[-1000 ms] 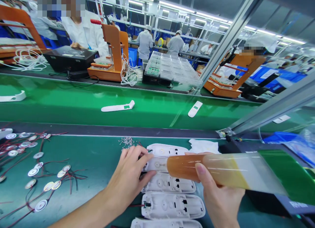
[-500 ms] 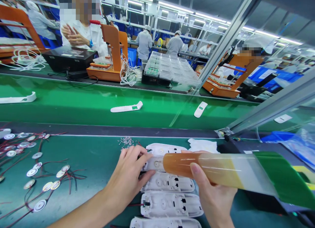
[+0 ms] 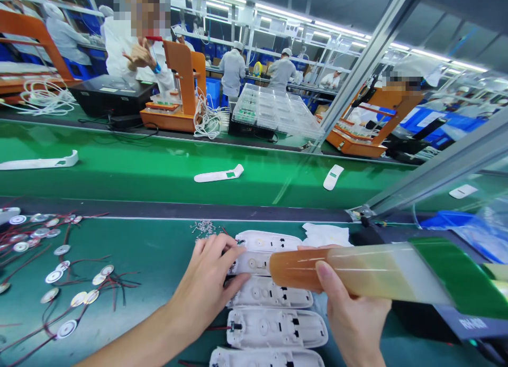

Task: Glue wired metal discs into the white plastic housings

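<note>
My left hand point(image 3: 212, 280) grips the left end of a white plastic housing half point(image 3: 256, 263), thumb on the near side and fingers on the far side. My right hand point(image 3: 351, 309) is wrapped round a thick, tapered tube-like tool point(image 3: 377, 270), brown-orange at the front, pale in the middle and green at the rear. The tool's blunt front end covers the right part of that housing; whether they touch I cannot tell. More housing halves lie in a column, one point(image 3: 270, 241) beyond and several nearer, such as this open shell point(image 3: 278, 327).
Round discs with red and black wires point(image 3: 67, 329) lie at left. A small heap of screws point(image 3: 203, 228) sits beyond my left hand. White parts point(image 3: 219, 174) lie on the green belt point(image 3: 159, 168). A metal post point(image 3: 365, 65) slants at right; co-workers stand across the belt.
My right hand and the tool have shifted slightly to the right. My left hand stays in place. White parts on the belt have moved right, and a co-worker's hands across the belt have moved.
</note>
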`<state>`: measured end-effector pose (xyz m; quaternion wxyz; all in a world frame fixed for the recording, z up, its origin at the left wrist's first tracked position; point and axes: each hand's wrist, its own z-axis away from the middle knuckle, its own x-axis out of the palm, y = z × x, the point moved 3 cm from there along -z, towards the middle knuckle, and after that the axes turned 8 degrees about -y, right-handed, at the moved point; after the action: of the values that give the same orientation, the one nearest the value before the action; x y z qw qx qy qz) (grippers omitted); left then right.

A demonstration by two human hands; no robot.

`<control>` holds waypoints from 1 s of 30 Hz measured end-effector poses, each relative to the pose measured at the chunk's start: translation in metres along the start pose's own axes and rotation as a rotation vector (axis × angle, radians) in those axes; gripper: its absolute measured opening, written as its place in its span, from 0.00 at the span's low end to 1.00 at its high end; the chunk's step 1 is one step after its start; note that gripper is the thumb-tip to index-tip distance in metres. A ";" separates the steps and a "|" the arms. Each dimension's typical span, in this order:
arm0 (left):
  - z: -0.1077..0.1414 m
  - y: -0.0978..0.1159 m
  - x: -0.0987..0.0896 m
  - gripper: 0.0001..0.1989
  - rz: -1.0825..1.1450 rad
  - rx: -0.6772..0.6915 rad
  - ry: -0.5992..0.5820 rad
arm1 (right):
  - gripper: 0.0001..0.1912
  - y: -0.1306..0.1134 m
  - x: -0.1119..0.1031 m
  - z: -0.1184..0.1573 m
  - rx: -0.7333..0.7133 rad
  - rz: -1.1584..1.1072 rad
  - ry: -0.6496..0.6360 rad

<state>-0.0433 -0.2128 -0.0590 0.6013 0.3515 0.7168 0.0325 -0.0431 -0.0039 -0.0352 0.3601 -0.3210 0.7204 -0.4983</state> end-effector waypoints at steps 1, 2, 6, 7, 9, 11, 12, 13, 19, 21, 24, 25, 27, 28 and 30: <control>0.000 0.000 0.000 0.15 -0.001 -0.004 0.002 | 0.26 0.002 0.001 0.000 0.040 -0.047 -0.002; 0.000 -0.001 0.000 0.15 -0.003 -0.006 0.004 | 0.27 0.003 0.002 0.000 0.071 -0.097 0.000; 0.001 0.001 -0.004 0.17 0.001 -0.027 0.016 | 0.26 -0.003 0.000 -0.005 0.162 -0.374 0.032; 0.002 0.003 -0.005 0.18 0.007 -0.032 0.016 | 0.26 -0.006 -0.003 -0.007 0.183 -0.445 0.058; 0.006 0.008 -0.009 0.18 0.014 -0.029 0.004 | 0.27 -0.011 -0.011 -0.006 0.222 -0.534 0.110; 0.011 0.014 -0.010 0.19 0.010 -0.017 -0.020 | 0.29 -0.014 -0.018 0.000 0.228 -0.505 0.145; 0.014 0.016 -0.009 0.20 0.005 -0.014 -0.035 | 0.29 -0.015 -0.019 0.005 0.215 -0.457 0.139; 0.017 0.018 -0.008 0.21 0.000 -0.016 -0.049 | 0.29 -0.016 -0.019 0.010 0.197 -0.405 0.113; 0.022 0.019 -0.002 0.19 -0.025 -0.035 -0.070 | 0.24 -0.018 -0.007 0.029 0.102 -0.265 -0.022; 0.022 0.020 -0.002 0.18 -0.020 -0.033 -0.071 | 0.24 -0.018 -0.007 0.029 0.071 -0.230 0.011; 0.021 0.021 -0.004 0.17 -0.010 -0.036 -0.067 | 0.24 -0.015 -0.007 0.030 0.096 -0.174 0.064; 0.021 0.022 -0.004 0.17 -0.006 -0.037 -0.066 | 0.24 -0.014 -0.007 0.031 0.105 -0.160 0.072; 0.021 0.022 -0.004 0.16 0.002 -0.037 -0.065 | 0.23 -0.014 -0.006 0.031 0.085 -0.109 0.057; 0.021 0.022 -0.004 0.15 0.004 -0.037 -0.066 | 0.22 -0.014 -0.006 0.031 0.068 -0.078 0.050; 0.022 0.022 -0.003 0.14 0.004 -0.035 -0.063 | 0.22 -0.014 -0.006 0.032 0.035 -0.032 0.036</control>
<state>-0.0139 -0.2062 -0.0523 0.6297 0.3434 0.6959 0.0350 -0.0121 -0.0189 -0.0283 0.3449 -0.3172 0.7125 -0.5224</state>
